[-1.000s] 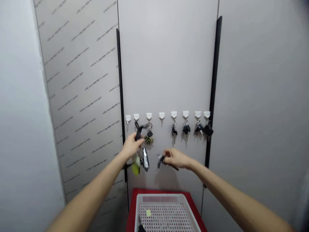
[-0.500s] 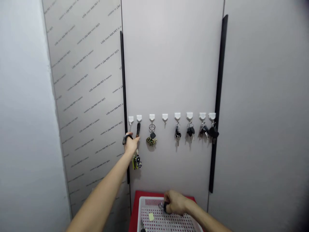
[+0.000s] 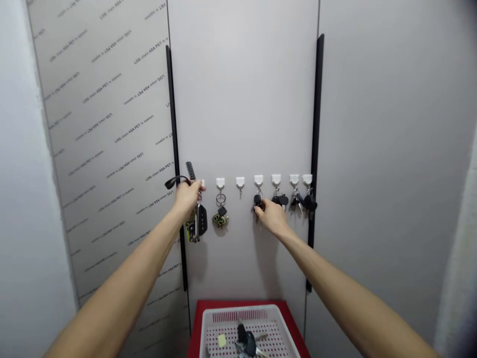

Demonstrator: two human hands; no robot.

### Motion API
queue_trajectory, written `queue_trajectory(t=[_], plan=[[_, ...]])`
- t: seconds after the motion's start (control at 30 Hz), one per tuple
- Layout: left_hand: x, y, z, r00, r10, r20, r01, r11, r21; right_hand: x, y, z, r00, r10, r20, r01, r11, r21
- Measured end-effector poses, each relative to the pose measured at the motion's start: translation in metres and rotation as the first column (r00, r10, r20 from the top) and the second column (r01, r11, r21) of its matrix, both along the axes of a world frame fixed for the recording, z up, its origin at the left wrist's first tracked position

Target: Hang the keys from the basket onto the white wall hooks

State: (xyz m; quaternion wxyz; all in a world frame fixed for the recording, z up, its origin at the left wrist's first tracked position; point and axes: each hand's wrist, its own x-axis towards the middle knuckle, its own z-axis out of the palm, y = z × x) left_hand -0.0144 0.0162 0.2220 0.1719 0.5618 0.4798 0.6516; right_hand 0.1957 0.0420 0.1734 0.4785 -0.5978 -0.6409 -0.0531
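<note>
My left hand [image 3: 188,198] is closed on bunches of keys [image 3: 201,221], at the left end of the row of wall hooks. A braided black strap [image 3: 190,170] and a dark loop [image 3: 172,182] stick out above its fingers, while a black fob and greenish pieces hang below. My right hand [image 3: 273,217] pinches a bunch of keys with a black head [image 3: 257,200], which hangs below a white hook [image 3: 258,180]. Its fingers partly hide those keys.
More keys hang to the right, including a dark bunch [image 3: 310,202]. A keyring with a patterned charm [image 3: 220,221] hangs left of centre. Below, a white perforated basket [image 3: 204,330] holds keys [image 3: 249,343] and a yellow note, on a red surface [image 3: 194,325]. Black handles [image 3: 318,124] flank the panel.
My right hand has left the basket and risen to the hanging keys; keys lie where it was. My left hand has lifted its keys upward. The view has shifted right.
</note>
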Motion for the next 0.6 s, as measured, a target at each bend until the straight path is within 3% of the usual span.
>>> queue_trajectory(t=[0.07,0.17,0.27,0.33,0.43,0.53,0.6], plan=[[0.009,0.001,-0.013,0.998,-0.020,-0.060,0.018,0.999,-0.036,0.002,0.001,0.002,0.997,0.032,-0.071,-0.031,0.999,0.012],[0.024,0.009,-0.046,0.992,0.047,-0.121,-0.059,0.993,-0.102,0.006,-0.002,0.016,0.979,0.080,-0.188,-0.053,0.988,0.143],[0.040,0.019,-0.072,0.972,0.108,-0.208,-0.146,0.973,-0.177,0.006,-0.005,0.042,0.985,0.080,-0.152,-0.044,0.973,0.226],[0.048,0.022,-0.078,0.964,0.110,-0.244,-0.164,0.963,-0.214,0.005,-0.007,0.058,0.994,0.089,-0.063,-0.072,0.971,0.230],[0.049,0.022,-0.068,0.967,0.101,-0.232,-0.152,0.964,-0.216,0.007,-0.009,0.070,0.976,0.122,0.182,-0.145,0.982,0.118],[0.038,0.018,-0.043,0.970,0.075,-0.233,-0.118,0.977,-0.176,0.016,-0.012,0.068,0.891,0.163,0.423,-0.158,0.986,-0.046],[0.029,0.015,-0.022,0.960,0.071,-0.270,-0.111,0.984,-0.137,0.023,-0.012,0.066,0.874,0.164,0.457,-0.145,0.986,-0.077]])
